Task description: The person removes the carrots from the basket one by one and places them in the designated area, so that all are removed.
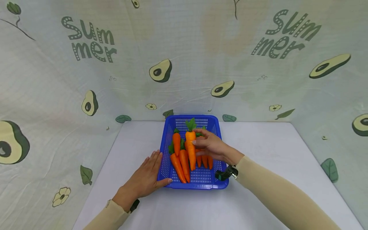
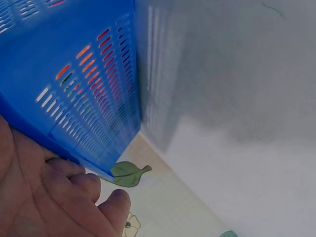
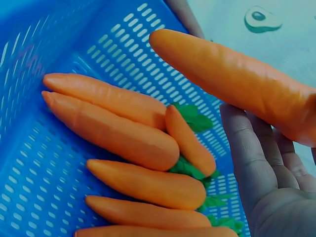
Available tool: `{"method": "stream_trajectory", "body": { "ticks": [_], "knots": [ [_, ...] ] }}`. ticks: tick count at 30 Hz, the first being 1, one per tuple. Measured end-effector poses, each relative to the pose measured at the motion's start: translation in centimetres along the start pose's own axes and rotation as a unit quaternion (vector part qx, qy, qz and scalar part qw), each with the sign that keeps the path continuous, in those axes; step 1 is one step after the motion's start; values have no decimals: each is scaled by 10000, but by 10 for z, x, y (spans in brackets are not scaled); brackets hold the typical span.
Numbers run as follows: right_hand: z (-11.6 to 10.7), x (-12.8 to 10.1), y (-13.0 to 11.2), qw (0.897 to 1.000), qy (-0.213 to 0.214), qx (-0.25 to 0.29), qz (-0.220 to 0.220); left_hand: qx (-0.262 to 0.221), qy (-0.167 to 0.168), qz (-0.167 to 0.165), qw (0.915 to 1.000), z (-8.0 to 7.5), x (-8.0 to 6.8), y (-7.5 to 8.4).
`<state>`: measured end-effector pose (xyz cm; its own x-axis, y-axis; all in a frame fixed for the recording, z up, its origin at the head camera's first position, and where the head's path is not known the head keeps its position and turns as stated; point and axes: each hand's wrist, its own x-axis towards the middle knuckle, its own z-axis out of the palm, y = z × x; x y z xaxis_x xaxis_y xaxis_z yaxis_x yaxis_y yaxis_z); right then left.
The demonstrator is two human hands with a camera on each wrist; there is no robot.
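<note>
A blue perforated plastic basket [image 1: 198,186] holds several orange carrots [image 1: 176,166] with green leafy tops. My right hand [image 1: 211,145] grips one lighter orange carrot [image 1: 190,153] near its leafy end, above the others. In the right wrist view this carrot [image 3: 232,76] is raised over the basket, its tip pointing left; the thumb's contact is out of sight there. My left hand [image 1: 148,175] rests with straightened fingers along the basket's left rim, thumb at the near left corner. The left wrist view shows the palm [image 2: 54,197] against the outer side of the basket [image 2: 29,74].
The basket stands on a white table [image 1: 258,182]. Behind and beside the table hangs a pale cloth [image 1: 189,41] printed with avocados, leaves and lettering. A dark band [image 1: 227,172] on the right wrist is over the basket's right rim.
</note>
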<state>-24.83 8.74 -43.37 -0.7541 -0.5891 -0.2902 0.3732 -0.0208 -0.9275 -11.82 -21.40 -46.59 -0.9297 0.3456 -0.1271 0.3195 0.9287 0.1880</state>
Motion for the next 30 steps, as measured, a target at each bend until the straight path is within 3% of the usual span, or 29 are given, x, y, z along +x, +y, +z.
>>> {"method": "stream_trajectory", "body": {
  "ticks": [7, 30],
  "knots": [
    [-9, -7, -6, 9988, 171, -394, -214, 127, 34, 36, 9999, -1, 0, 0],
    [-42, -35, -23, 9921, 688, -856, -602, -37, -10, -8, 10000, -2, -2, 3]
  ]
}}
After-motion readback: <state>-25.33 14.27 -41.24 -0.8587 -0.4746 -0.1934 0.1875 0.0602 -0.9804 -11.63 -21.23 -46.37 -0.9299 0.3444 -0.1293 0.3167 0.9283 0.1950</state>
